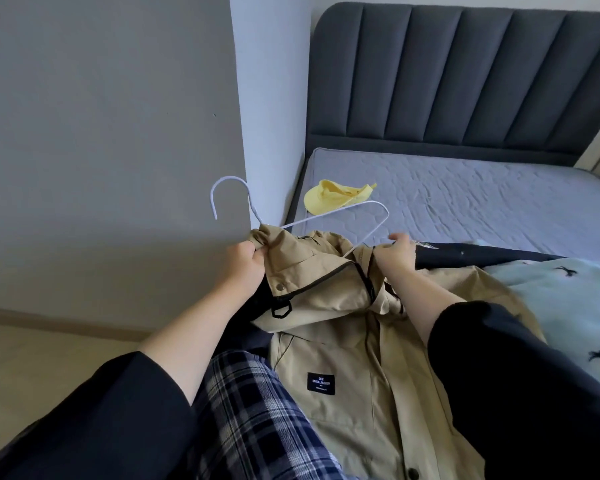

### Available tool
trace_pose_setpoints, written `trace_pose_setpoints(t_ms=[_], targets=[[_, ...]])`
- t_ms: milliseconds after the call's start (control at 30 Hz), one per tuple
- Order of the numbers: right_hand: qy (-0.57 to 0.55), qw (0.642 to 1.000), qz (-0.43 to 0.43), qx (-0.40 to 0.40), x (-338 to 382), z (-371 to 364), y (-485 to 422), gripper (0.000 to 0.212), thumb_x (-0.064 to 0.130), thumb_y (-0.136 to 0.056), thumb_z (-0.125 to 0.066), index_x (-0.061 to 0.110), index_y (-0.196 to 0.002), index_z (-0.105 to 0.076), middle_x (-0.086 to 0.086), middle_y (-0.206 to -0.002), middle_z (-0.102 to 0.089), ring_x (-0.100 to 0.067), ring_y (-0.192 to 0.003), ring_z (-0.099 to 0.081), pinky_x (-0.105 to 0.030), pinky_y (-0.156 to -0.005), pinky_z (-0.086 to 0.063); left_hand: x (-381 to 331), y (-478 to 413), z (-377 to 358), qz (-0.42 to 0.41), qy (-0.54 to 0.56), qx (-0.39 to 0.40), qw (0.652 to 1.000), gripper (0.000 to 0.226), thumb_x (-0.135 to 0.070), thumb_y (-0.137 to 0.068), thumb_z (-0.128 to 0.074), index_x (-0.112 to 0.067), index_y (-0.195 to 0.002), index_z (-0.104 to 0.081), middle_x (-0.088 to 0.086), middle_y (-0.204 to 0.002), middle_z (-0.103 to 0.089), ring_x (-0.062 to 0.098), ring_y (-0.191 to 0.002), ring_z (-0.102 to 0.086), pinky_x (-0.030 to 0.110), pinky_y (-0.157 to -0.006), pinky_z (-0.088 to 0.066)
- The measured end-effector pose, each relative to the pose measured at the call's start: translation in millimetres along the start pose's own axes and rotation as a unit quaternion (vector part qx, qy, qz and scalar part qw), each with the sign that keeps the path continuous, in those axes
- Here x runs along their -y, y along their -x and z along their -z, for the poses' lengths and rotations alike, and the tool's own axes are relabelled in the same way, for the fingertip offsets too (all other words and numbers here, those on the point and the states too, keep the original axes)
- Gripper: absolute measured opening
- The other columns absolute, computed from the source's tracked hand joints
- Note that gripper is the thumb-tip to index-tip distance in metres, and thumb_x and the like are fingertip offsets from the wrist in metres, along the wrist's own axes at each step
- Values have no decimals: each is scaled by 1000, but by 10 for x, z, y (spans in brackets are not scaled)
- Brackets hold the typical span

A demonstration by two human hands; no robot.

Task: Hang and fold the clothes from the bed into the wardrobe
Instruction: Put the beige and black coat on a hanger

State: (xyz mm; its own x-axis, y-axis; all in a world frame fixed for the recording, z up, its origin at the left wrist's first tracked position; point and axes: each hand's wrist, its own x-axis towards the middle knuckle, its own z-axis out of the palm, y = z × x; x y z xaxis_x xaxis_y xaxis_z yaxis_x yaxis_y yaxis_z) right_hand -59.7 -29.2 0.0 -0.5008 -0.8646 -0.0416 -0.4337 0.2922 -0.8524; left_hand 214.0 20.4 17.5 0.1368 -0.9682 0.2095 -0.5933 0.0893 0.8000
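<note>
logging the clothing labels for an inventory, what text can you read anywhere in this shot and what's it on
"CHIC CASUAL FASHION": white letters on the black patch sewn on the beige jacket.
Smaller lines under that on the same patch: too small to read.
Yellow cap on the mattress: no text visible.
Nothing else readable in view.

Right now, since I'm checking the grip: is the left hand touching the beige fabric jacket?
Touching. The head view shows the left hand gripping bunched cloth of the beige fabric jacket.
</note>
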Motion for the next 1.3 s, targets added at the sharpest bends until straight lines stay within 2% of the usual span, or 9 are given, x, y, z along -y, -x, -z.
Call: trace_pose_setpoints(t_ms=[100,167,300,500,633,833,1100,1200,1300], targets=[[164,981,87,57,58,-117,119,39,44,-81,-63,10,-98,-59,-12,-120,-50,-32,-114,-45,-37,-86,-40,-12,18,-7,-5,8,-16,1000,24,-16,-97,-49,2,-96,-63,27,-91,-64,42,-90,-59,44,-81,-48],[229,967,52,100,66,-171,158,57,55,-79,-63,9,-112,-54,-8,-117,-53,-32,-115,-47,-39,-88,-40,-29,44,-27,-10,14,-17,1000,22,-16,-97,-50,0,-95,-65,21,-86,-65,39,-87,-59,35,-73,-44],[316,948,14,39,47,-51,92,28,37,-85,-54,15,-101,-55,-7,-105,-61,-32,-106,-57,-37,-91,-40,-26,81,-23,-9,16,-15,1000,20,-17,-98,-49,-9,-84,-62,2,-70,-57,26,-74,-53,29,-65,-37],[25,997,-51,-44,78,491,-286,14,17,-81,-50,9,-71,-52,-9,-69,-56,-27,-63,-55,-27,-50,-35,-101,-6,-31,-15,-30,-20,999,28,-18,-98,-47,0,-78,-56,14,-75,-59,34,-78,-56,31,-62,-34],[-73,990,-52,-111,133,636,-347,10,20,-79,-50,17,-70,-51,-1,-62,-49,-24,-63,-50,-24,-50,-34,-187,0,-101,-45,-105,9,993,30,-23,-99,-45,0,-84,-57,18,-84,-59,37,-79,-55,31,-66,-35],[-152,977,-2,-147,269,616,-297,44,20,-87,-49,24,-131,-43,6,-102,-48,-8,-76,-51,-26,-69,-38,-174,67,-28,-71,-159,62,983,32,-25,-100,-42,-9,-73,-49,11,-82,-54,28,-72,-45,30,-62,-30],[-210,957,-55,-191,428,720,-358,42,23,-93,-46,19,-134,-42,3,-105,-49,-15,-89,-52,-27,-76,-39,-246,72,-6,-84,-86,82,989,43,-20,-98,-46,-21,-56,-37,-5,-61,-44,14,-57,-42,24,-48,-24],[-261,950,-109,-135,412,847,-379,41,20,-90,-54,13,-129,-49,0,-104,-55,-17,-95,-60,-26,-72,-44,-258,61,-17,-82,-94,112,986,44,-21,-98,-48,-19,-55,-37,-4,-60,-43,10,-56,-39,26,-49,-24],[-248,954,-86,-144,404,830,-320,25,17,-87,-50,18,-110,-57,-1,-92,-57,-16,-72,-55,-24,-58,-41,-239,58,-19,-75,-128,154,977,43,-25,-99,-47,-18,-57,-38,-3,-62,-43,15,-58,-40,28,-51,-26]])
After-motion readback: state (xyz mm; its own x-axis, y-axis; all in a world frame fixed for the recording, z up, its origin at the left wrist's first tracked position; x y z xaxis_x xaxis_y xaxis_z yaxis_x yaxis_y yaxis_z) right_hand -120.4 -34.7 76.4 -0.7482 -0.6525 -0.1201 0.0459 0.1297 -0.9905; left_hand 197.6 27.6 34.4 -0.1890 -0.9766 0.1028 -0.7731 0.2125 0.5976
